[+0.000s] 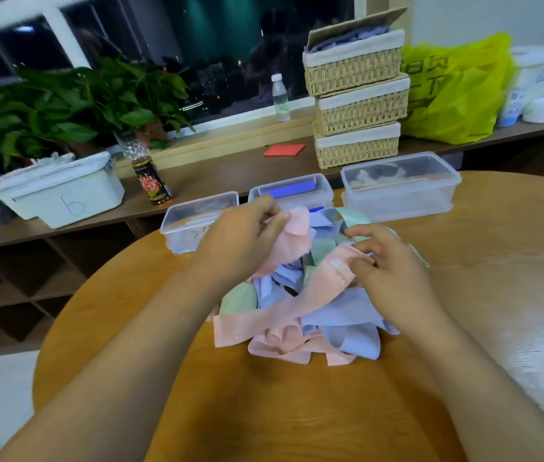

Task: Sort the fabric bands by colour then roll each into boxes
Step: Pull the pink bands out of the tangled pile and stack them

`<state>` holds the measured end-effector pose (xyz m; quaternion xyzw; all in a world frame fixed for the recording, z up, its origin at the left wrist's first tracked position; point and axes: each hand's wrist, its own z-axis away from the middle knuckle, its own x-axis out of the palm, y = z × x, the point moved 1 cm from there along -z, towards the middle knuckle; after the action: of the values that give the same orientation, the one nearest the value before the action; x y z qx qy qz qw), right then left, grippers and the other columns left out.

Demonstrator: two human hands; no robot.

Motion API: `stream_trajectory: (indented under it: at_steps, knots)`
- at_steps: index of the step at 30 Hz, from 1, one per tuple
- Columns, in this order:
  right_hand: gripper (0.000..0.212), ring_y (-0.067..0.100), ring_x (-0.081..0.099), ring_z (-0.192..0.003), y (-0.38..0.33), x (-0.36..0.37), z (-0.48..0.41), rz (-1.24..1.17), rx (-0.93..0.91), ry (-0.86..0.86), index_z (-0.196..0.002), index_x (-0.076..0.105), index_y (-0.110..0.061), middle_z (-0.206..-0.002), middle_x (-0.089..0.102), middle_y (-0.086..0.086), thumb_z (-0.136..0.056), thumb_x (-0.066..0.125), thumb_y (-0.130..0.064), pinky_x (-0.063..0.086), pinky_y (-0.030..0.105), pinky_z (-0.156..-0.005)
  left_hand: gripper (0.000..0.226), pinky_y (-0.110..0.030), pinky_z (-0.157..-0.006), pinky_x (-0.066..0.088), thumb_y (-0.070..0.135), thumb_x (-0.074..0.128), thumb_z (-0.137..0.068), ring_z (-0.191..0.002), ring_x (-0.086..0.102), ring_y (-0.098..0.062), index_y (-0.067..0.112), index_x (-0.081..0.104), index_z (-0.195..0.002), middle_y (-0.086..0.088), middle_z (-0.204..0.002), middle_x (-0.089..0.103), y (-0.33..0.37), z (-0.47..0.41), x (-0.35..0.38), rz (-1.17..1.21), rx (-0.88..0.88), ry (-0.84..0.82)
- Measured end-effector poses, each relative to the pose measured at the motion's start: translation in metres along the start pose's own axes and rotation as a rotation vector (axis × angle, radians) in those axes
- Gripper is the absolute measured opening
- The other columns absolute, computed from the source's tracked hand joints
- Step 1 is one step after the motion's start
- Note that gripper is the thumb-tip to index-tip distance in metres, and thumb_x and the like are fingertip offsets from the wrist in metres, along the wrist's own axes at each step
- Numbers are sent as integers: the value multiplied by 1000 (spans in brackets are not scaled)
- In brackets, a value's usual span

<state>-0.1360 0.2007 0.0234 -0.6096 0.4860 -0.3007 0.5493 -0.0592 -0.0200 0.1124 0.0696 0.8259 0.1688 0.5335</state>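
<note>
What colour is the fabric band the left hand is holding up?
Pale pink. The left hand grips that band above the pile; head view.

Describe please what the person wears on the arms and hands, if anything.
The left hand and right hand are bare: no gloves, rings or plasters show. The left forearm and right forearm are bare too, with no sleeve, watch or bracelet in view down to the picture's lower edge.
</note>
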Motion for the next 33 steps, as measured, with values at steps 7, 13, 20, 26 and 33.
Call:
stream_trajectory:
  at_steps: [7, 13, 20, 26, 33]
  knots:
    - [20, 7, 68, -71, -29, -15, 15, -343, 46, -34, -112, 74, -24, -94, 79, -3, -101, 69, -9, 54, 20, -65, 47, -33, -64, 41, 51, 50, -109, -63, 52, -14, 12, 64, -87, 3, -70, 57, 60, 15, -44, 472, -223, -10]
    - [15, 13, 73, -88, -35, -35, 22, -456, 70, 4, -104, 80, -16, -100, 80, 6, -100, 67, -9, 58, 28, -79, 57, -39, -72, 46, 57, 52, -106, -70, 55, -20, 4, 58, -84, -15, -76, 58, 78, 30, 0, 519, -226, -189]
    - [8, 20, 74, -84, -23, -46, 28, -394, 141, -106, -99, 81, -21, -97, 79, 8, -98, 74, -17, 61, 36, -75, 21, -35, -71, 52, 46, 51, -109, -80, 67, -15, 33, 64, -98, 13, -86, 72, 96, 34, 41, 273, -377, -199]
    - [9, 11, 67, -70, -18, -45, 25, -307, 74, -36, -91, 80, -18, -85, 76, 9, -97, 77, -24, 52, 30, -66, 43, -25, -78, 49, 56, 36, -111, -89, 65, 3, 35, 72, -99, 24, -89, 71, 116, 50, 47, 421, -388, -165]
    - [6, 15, 69, -73, -25, -40, 24, -392, 98, -42, -94, 81, -17, -87, 76, 10, -97, 76, -18, 56, 27, -62, 31, -32, -65, 44, 44, 57, -104, -73, 60, -14, 24, 70, -84, 4, -75, 66, 120, 52, 32, 286, -316, -35]
